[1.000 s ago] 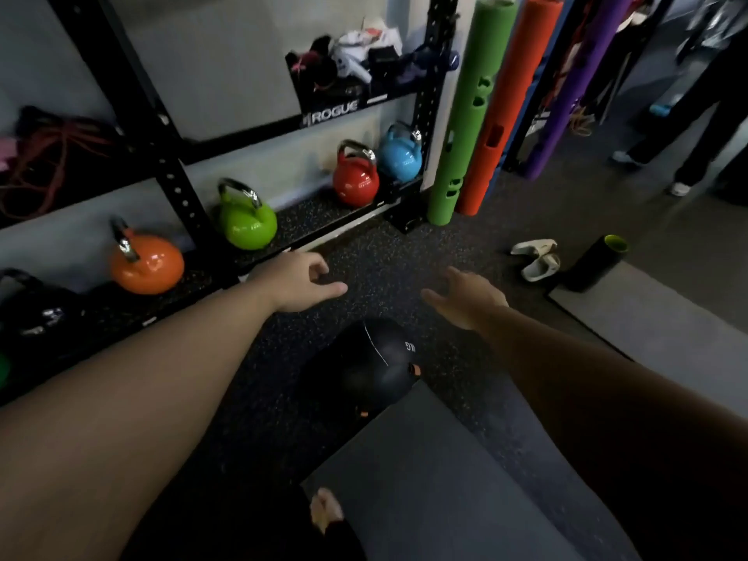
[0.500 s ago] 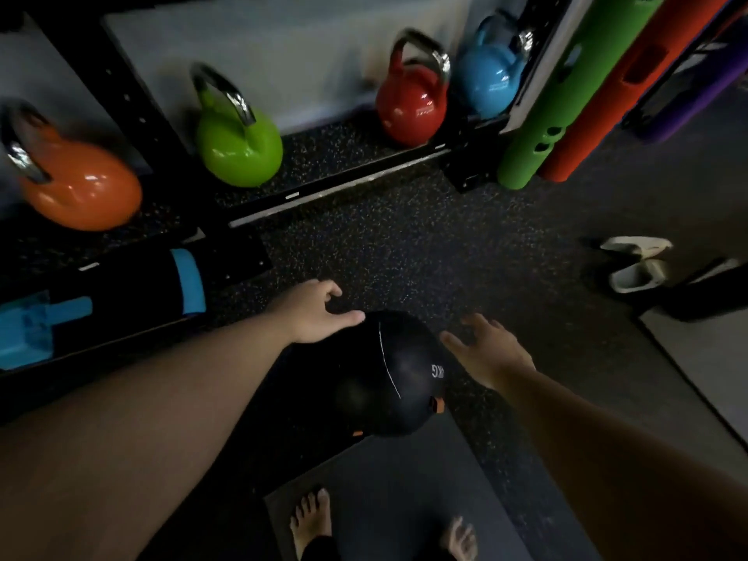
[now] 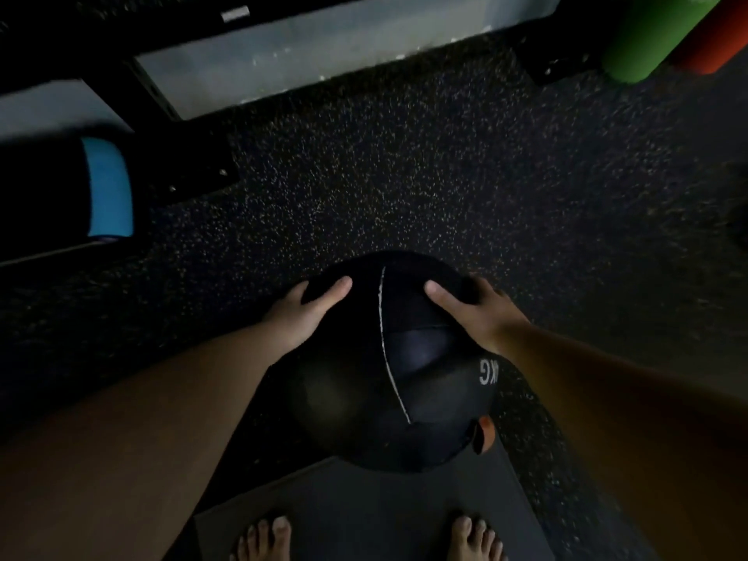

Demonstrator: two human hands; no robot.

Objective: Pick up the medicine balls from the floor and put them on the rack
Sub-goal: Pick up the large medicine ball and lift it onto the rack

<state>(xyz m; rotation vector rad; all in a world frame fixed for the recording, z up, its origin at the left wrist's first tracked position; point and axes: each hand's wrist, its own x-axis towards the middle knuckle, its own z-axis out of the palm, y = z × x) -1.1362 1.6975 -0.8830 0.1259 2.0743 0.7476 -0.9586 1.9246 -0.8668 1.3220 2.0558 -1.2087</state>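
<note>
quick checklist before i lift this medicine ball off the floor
1. Left hand on the black medicine ball: ok, palm on its left side, thumb on top.
2. Right hand on the ball: ok, mirrored on the right side.
3. Fingers wrapped underneath for a lifting grip: cannot tell, hidden behind the ball.
4. Bare feet clear of the ball: ok, both stand on the grey mat, nearer the person than the ball.
5. Speckled floor ahead free of obstacles: ok.
6. Free rack slot: cannot tell, only the rack's base shows.
</note>
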